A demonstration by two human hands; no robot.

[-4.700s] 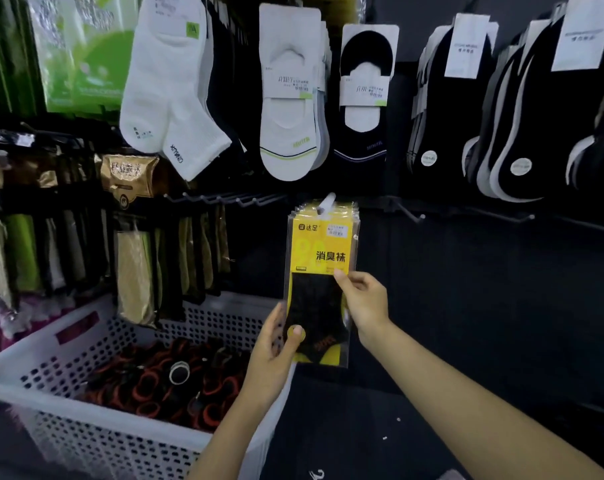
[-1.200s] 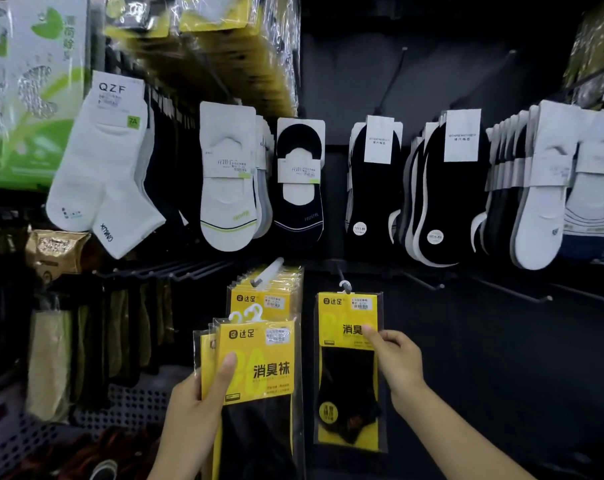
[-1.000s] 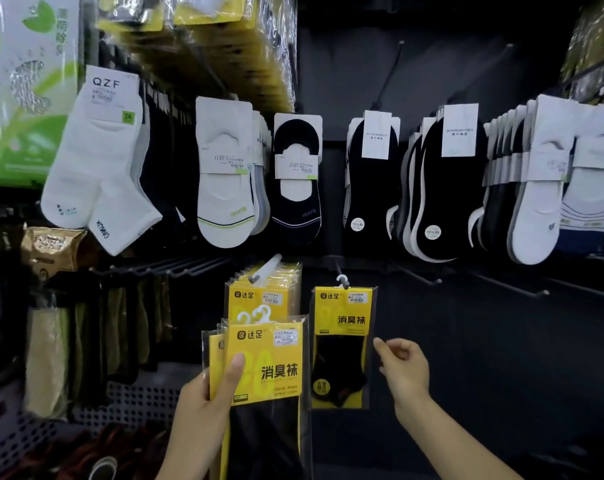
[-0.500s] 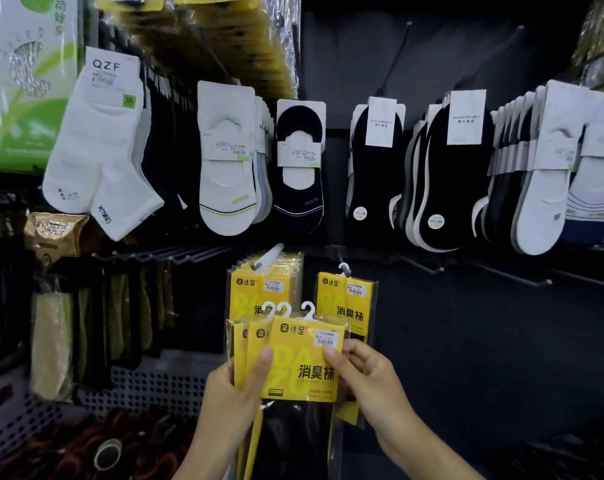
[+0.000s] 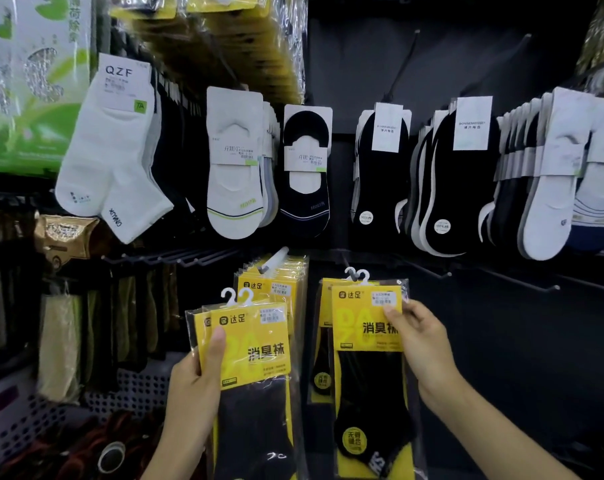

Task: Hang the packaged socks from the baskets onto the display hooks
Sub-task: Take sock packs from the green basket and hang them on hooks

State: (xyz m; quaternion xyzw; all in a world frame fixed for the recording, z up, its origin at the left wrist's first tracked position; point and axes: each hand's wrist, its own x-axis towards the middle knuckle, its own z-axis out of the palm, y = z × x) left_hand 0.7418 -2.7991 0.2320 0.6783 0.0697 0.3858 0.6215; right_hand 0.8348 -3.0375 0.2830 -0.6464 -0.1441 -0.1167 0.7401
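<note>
Our right grip (image 5: 421,344) pinches the yellow sock pack (image 5: 366,327) by the upper right corner of its card, thumb on the front. The pack is at the lower row of the wall, just right of the full peg of matching packs (image 5: 276,282). Its white hanger (image 5: 362,276) sits level with the hanger of a hung pack (image 5: 325,303) just behind it. The peg itself is lost against the dark panel, so we cannot tell whether the hanger is seated. Our left grip (image 5: 196,386) clasps the spare stack (image 5: 255,344), thumb across the front card, low and left, above the white basket (image 5: 134,389).

We judge this step to be the seating of one pack. To do it well, we hold the card square to the peg so the hanger's open side meets the peg tip. Then we slide it back until it touches the pack behind. A corner pinch lets the pack swing, so we move slowly and loosen only once the weight hangs from the peg. The film looks slippery, so we would hold the spare stack clear of the hanging row, hangers upward.
</note>
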